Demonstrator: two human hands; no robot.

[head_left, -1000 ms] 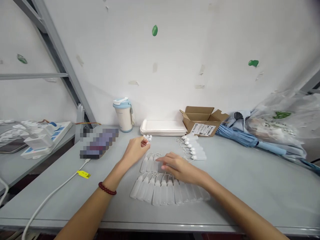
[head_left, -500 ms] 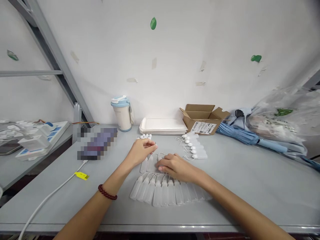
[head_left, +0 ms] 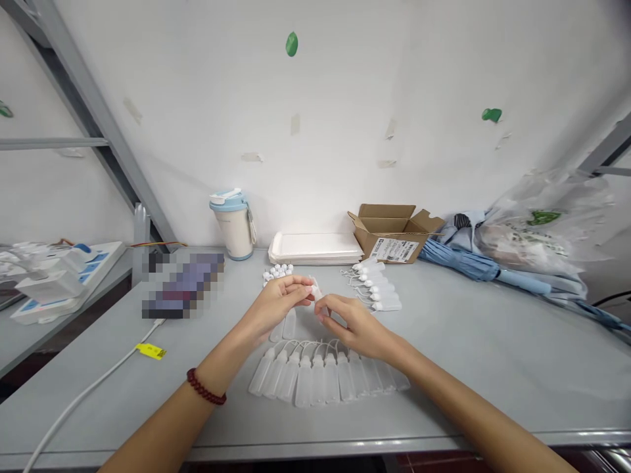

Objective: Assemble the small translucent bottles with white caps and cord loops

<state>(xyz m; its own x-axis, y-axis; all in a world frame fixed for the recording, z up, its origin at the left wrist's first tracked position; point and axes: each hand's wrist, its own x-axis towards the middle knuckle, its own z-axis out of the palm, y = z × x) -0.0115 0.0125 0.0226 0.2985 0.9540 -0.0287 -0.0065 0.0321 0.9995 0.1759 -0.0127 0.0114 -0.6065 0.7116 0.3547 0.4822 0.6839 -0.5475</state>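
Observation:
My left hand (head_left: 280,303), a dark red bead bracelet on its wrist, pinches a small white cap (head_left: 314,290). Close by, my right hand (head_left: 353,322) has its fingers closed on a small translucent squeeze bottle (head_left: 323,303), held tilted above the table and mostly covered by the fingers. Cap and bottle meet between the hands; whether they are joined I cannot tell. Below lies a fanned row of similar bottles (head_left: 318,381) with thin tethers at their necks. Two more bottles (head_left: 289,324) lie partly under my left hand. Behind it sits a cluster of small white caps (head_left: 280,269).
Several capped bottles (head_left: 383,289) lie at right, before an open cardboard box (head_left: 394,240). A white tray stack (head_left: 315,248) and a tumbler (head_left: 235,226) stand along the wall. A blurred phone (head_left: 185,286) with cable lies left; a blue umbrella (head_left: 463,263) lies right.
My right hand has lifted a bottle from the table beside the two at left. Both hands have come together, bringing the cap and bottle close. The view has shifted slightly.

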